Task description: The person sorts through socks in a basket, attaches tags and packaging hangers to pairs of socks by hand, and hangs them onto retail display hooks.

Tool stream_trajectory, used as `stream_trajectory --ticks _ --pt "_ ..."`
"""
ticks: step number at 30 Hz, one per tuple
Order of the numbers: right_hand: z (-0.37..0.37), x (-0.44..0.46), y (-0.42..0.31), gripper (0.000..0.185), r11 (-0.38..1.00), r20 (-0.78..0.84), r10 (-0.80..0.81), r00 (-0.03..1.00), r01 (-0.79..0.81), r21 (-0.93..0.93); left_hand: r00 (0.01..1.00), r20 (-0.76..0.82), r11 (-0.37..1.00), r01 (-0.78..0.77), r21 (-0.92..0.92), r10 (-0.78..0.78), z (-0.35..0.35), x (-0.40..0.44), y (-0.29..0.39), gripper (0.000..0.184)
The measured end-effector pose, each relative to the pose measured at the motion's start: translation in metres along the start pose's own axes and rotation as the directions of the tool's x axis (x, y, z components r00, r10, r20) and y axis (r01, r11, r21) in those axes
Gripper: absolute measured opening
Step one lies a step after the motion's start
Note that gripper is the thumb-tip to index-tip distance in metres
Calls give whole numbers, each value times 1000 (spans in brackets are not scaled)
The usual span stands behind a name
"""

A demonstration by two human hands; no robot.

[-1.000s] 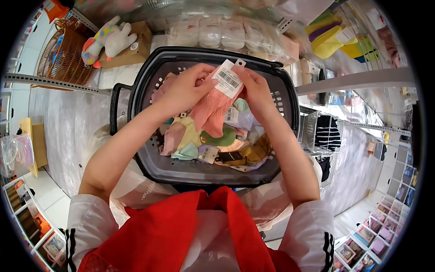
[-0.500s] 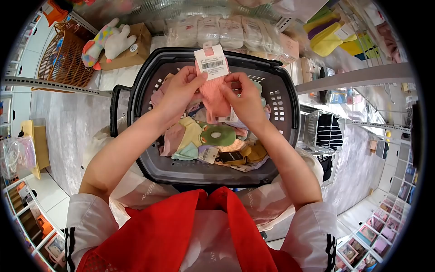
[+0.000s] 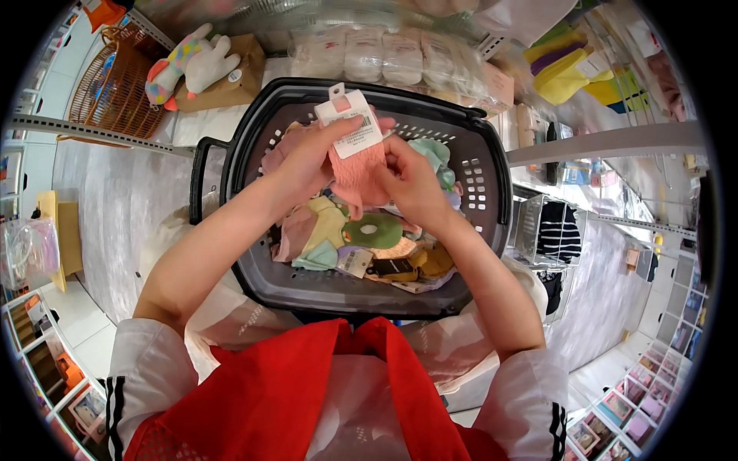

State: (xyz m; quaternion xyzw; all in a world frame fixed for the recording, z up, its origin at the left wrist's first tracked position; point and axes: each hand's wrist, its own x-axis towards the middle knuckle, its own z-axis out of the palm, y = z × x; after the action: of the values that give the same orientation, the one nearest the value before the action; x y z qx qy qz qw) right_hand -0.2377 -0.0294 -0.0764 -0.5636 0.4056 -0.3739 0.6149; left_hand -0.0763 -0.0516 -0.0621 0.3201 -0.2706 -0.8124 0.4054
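A pair of pink socks (image 3: 357, 175) with a white barcode tag (image 3: 350, 127) is held over a dark grey basket (image 3: 307, 290). My left hand (image 3: 314, 157) grips the socks and tag from the left, its thumb lying across the tag. On the right, my right hand (image 3: 411, 175) pinches the edge of the socks with curled fingers. Beneath them in the basket lie several folded socks, among them a green piece (image 3: 373, 230), a pale yellow one (image 3: 327, 224) and a mustard one (image 3: 437, 261). A mint piece (image 3: 432, 157) lies at the back right.
Behind the basket are plastic-wrapped packs (image 3: 401, 58). A wicker basket (image 3: 115, 96) and a plush toy (image 3: 207, 65) stand at the back left. A metal shelf edge (image 3: 607, 144) and a wire basket of striped items (image 3: 559, 229) are at the right.
The pink socks moved left and turned a little while held in both hands. My left thumb now lies over the tag. The mint piece at the basket's back right shows more fully.
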Motion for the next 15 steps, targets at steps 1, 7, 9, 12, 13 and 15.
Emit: stream_trajectory --ticks 1,7,9,12,13,15 --pt "1 0 -1 14 999 20 31 999 -31 -9 998 58 997 42 -60 -38 2 0 2 43" --pt "6 -4 -10 14 997 -3 75 997 -75 5 996 69 993 64 -104 -57 -3 3 1 48" --pt "5 -5 -11 13 999 -46 32 998 -33 -26 999 37 998 29 -62 -27 -3 3 5 47" --pt "0 1 1 12 919 -121 -279 952 229 -320 1000 13 1000 0 -16 1 2 1 13 47" --pt "-3 3 3 12 910 -140 -319 938 261 -322 1000 9 1000 -7 -4 7 3 0 15 47" --pt "-4 5 2 11 887 -175 -395 902 324 -330 1000 0 999 -17 27 17 5 -1 16 48"
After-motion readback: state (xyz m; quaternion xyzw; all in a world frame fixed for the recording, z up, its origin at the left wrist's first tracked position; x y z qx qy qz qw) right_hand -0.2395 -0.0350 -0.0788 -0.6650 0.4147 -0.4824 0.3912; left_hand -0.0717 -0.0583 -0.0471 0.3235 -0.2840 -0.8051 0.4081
